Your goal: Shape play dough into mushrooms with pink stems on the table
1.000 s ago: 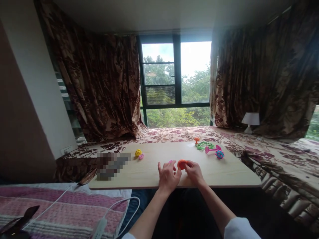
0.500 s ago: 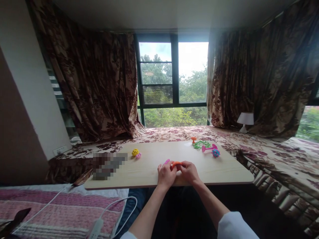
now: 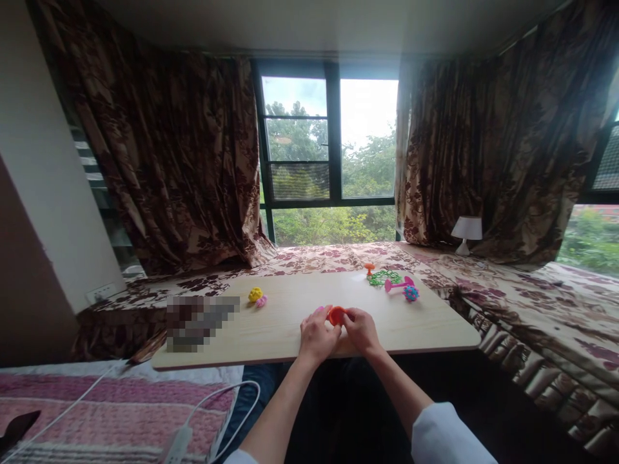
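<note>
An orange suction-cup toy is held between my two hands over the near middle of the table, its round face partly showing. My left hand is closed on its left side, fingers curled. A bit of pink shows at the left fingers; most of it is hidden. My right hand pinches the orange toy from the right with thumb and fingers.
On the pale table lie a yellow toy, a pink toy, green linked rings, another orange piece, a pink double-ended suction toy and a blue knobbly ball. A pixelated patch covers the left side.
The orange toy has turned from a curved arch to a rounder face between my hands. The whole view has shifted slightly; the other toys keep their places on the table.
</note>
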### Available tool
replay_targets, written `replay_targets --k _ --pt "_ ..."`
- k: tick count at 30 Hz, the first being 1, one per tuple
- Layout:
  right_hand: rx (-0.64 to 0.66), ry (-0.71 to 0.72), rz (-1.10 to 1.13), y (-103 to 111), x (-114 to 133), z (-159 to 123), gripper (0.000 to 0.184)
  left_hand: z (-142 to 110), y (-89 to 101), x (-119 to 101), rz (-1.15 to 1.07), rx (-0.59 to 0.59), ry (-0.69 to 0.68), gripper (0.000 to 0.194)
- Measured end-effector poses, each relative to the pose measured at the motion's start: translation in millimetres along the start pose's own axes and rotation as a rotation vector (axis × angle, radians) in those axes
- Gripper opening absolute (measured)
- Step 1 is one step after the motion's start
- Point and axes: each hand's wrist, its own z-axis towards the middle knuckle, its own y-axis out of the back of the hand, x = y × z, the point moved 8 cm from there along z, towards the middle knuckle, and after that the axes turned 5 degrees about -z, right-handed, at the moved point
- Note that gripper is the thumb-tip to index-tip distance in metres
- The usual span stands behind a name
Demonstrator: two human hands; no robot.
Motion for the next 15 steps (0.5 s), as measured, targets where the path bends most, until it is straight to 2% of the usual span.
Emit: replay_targets --k 4,7,10,15 --pt "-0.008 -0.030 0.028 1.2 -2.3 1.3 0.021 -4.2 0.4 -9.9 0.017 0.008 -0.069 0.064" --pt "-0.007 -0.045 0.047 1.4 -2.0 1.2 0.020 -6.5 2.7 -15.3 0.046 -0.016 -0.104 0.072" --pt "-0.008 -0.050 0.063 2.7 -1.6 0.1 0.020 -7.3 5.0 -18.5 0.072 -0.038 -0.122 0.070" --pt "-0.001 -0.048 0.073 3.8 -1.5 0.2 0.021 -8.8 6.1 -20.2 0.082 -0.042 -0.144 0.056"
